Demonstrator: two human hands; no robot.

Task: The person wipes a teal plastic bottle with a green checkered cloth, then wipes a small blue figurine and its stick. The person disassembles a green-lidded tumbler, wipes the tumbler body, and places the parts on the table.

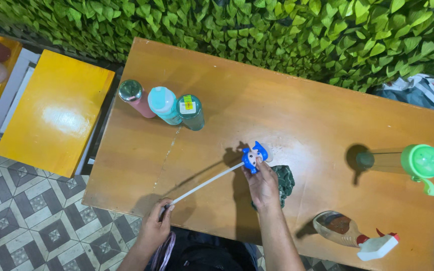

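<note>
My right hand (263, 184) grips a blue and white spray pump head (253, 154) above the wooden table (297, 120). A long thin white dip tube (207, 183) runs from the pump head down to the left. My left hand (155, 227) pinches the tube's lower end at the table's front edge. A crumpled dark green cloth (284, 179) lies on the table just right of my right hand.
Three bottles stand at the back left: a pink one (134, 97), a light blue one (164, 104), a teal one (190, 111). A clear bottle with a green cap (408, 161) stands right. A spray bottle (357, 235) lies front right. Yellow stool (56, 113) left; leafy wall behind.
</note>
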